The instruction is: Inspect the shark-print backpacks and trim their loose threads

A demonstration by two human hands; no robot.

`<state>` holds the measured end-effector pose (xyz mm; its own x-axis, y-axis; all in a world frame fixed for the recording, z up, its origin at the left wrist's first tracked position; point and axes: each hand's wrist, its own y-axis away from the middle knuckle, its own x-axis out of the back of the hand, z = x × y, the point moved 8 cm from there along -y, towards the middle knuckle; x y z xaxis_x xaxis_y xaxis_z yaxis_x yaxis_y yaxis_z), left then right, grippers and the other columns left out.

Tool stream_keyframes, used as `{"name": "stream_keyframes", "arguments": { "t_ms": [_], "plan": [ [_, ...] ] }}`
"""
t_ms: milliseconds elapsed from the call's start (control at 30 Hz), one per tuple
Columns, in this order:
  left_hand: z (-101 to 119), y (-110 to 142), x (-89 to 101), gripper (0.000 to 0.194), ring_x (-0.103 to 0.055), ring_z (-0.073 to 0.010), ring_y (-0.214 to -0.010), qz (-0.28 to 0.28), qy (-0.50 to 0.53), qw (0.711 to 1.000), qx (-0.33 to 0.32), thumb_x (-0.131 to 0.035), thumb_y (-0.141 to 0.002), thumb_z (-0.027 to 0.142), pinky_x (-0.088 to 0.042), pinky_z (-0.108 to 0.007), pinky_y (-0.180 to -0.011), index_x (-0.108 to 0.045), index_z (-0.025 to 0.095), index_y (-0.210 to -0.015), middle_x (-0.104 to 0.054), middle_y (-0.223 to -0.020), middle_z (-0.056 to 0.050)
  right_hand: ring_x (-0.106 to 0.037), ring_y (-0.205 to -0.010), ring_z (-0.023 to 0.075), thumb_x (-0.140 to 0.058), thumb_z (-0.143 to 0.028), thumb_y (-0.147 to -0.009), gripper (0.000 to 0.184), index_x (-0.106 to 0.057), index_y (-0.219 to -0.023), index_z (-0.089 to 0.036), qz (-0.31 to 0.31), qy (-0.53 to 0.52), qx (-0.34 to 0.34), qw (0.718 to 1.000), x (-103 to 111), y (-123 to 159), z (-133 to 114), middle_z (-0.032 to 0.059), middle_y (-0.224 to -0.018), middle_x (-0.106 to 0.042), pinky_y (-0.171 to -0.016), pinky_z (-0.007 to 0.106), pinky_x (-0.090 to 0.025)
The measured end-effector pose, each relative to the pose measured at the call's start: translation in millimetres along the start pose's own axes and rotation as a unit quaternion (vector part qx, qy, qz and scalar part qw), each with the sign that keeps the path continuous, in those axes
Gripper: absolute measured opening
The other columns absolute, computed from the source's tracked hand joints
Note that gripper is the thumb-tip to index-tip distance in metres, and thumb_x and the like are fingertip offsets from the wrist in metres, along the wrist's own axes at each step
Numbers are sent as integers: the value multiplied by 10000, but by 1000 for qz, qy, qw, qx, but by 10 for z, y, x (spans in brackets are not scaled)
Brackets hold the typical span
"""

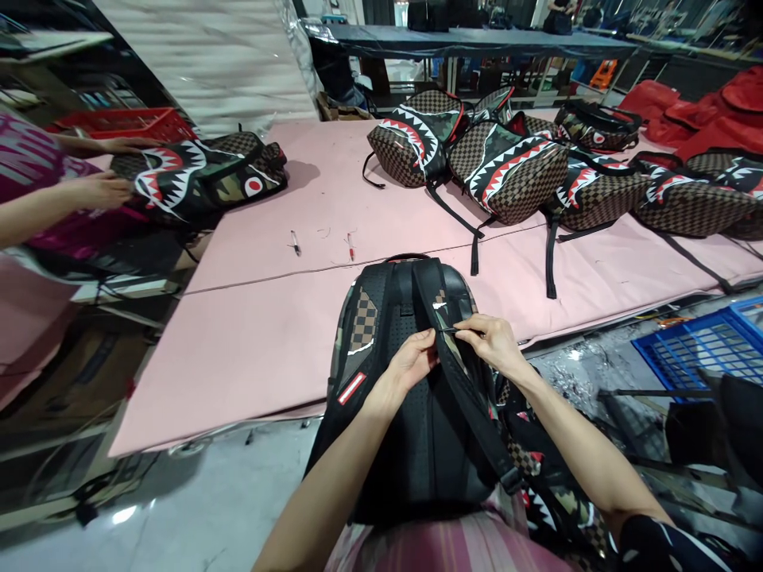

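A black backpack (411, 445) with camouflage and brown check panels stands before me, its back side and shoulder straps facing me. My left hand (414, 357) is closed on the edge of the right-hand shoulder strap (456, 365), fingers partly hidden under it. On the strap's other side, my right hand (489, 342) pinches a thin dark piece that lies across the strap at the left fingertips; its kind is too small to make out. Beyond the backpack, two small pen-like tools lie on the pink tabletop (262, 334), one dark (295, 243) and one red (350, 246).
Several finished-looking shark-mouth backpacks (518, 175) lie along the table's far right. At left, another person's hands (113, 187) handle a similar backpack (203, 175). A blue crate (703, 342) stands at right. More patterned bags (566, 492) sit low beside my right arm.
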<state>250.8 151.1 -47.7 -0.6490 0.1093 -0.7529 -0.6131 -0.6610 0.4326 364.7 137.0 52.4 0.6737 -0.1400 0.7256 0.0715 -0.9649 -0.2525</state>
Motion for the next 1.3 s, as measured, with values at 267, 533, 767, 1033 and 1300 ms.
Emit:
{"name": "stream_keyframes", "arguments": {
  "t_ms": [267, 533, 767, 1033, 1300],
  "plan": [
    [-2, -6, 2, 87, -583, -116, -592, 0, 4, 1000, 2, -690, -673, 143, -465, -232, -597, -625, 115, -724, -650, -666, -25, -633, -812, 181, -629, -253, -783, 151, -697, -913, -217, 21, 38, 24, 999, 43, 44, -42, 35, -868, -698, -745, 302, -471],
    [-7, -12, 13, 93, -587, -117, -588, 1, 17, 1000, 0, -691, -674, 135, -468, -233, -582, -613, 111, -719, -648, -664, -22, -633, -808, 179, -626, -245, -788, 144, -700, -906, -206, 7, 63, 47, 997, 27, 5, -91, 39, -863, -700, -748, 295, -468],
    [-15, -25, 27, 114, -596, -112, -594, -9, 19, 1000, 2, -697, -667, 132, -477, -225, -591, -610, 103, -734, -650, -674, -16, -632, -808, 184, -629, -252, -785, 145, -700, -904, -209, 5, 70, 46, 996, 23, 10, -81, 35, -856, -699, -744, 297, -466],
    [-6, -15, -3, 121, -586, -111, -579, -12, 12, 1000, -3, -710, -648, 136, -481, -231, -611, -606, 109, -702, -640, -650, -12, -626, -813, 193, -627, -244, -784, 128, -697, -886, -209, 1, 83, 46, 995, 9, -6, -108, 35, -847, -697, -751, 313, -452],
    [-20, -28, 50, 106, -589, -113, -583, 4, 10, 1000, 2, -692, -672, 145, -480, -232, -604, -617, 108, -736, -650, -664, -22, -636, -783, 174, -615, -217, -779, 117, -701, -858, -224, 6, -14, -39, 999, -15, 46, 30, 15, -824, -701, -702, 281, -459]
  ]
}}
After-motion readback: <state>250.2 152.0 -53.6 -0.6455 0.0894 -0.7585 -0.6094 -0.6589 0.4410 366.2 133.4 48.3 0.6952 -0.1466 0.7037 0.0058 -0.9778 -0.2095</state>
